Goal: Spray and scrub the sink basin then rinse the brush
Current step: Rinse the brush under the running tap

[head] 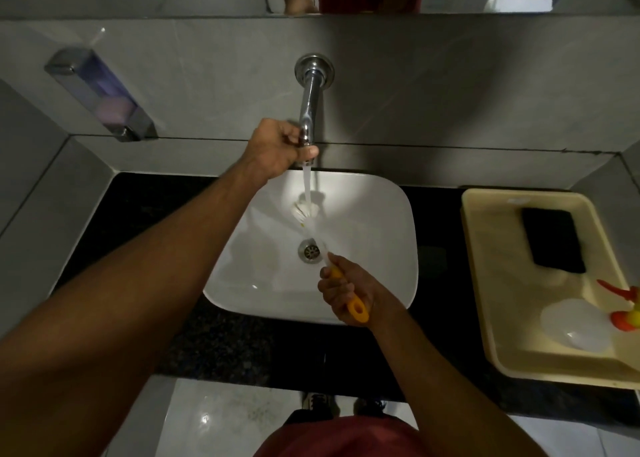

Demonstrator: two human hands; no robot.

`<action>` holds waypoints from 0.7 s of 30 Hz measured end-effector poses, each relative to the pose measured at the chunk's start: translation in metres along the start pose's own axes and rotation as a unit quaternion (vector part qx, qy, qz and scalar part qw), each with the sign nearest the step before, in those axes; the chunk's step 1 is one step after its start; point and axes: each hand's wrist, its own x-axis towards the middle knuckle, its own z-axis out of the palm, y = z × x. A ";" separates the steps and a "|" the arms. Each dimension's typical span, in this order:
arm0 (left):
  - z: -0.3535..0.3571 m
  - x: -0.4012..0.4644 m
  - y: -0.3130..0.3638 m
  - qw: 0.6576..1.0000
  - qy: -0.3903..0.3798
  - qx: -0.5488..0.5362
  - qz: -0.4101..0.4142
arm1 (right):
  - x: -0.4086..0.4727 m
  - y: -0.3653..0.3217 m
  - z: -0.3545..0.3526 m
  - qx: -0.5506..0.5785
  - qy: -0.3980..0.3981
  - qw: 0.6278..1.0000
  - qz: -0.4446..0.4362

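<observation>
A white rectangular sink basin (374,235) sits on a black counter, with a metal drain (310,251) at its middle. A chrome tap (310,100) comes out of the grey wall, and water runs from its tip. My left hand (277,148) is closed around the tap's end. My right hand (346,294) grips the orange handle of a brush (356,306). The brush's white bristle head (304,210) sits under the water stream at the back of the basin.
A cream plastic tray (491,283) stands on the counter to the right; it holds a black sponge (552,240), a translucent spray bottle (575,321) lying down and an orange-red trigger. A soap dispenser (104,96) hangs on the left wall.
</observation>
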 end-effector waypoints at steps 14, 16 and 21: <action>0.027 0.003 -0.004 0.976 0.122 0.178 -0.006 | -0.021 0.014 0.012 -0.381 0.377 0.804 -0.259; 0.030 0.001 -0.009 0.973 0.159 0.170 -0.003 | -0.024 0.016 0.013 -0.450 0.417 0.724 -0.315; 0.069 -0.034 -0.035 0.947 0.307 0.090 0.027 | -0.060 0.014 -0.004 -0.429 0.417 0.690 -0.406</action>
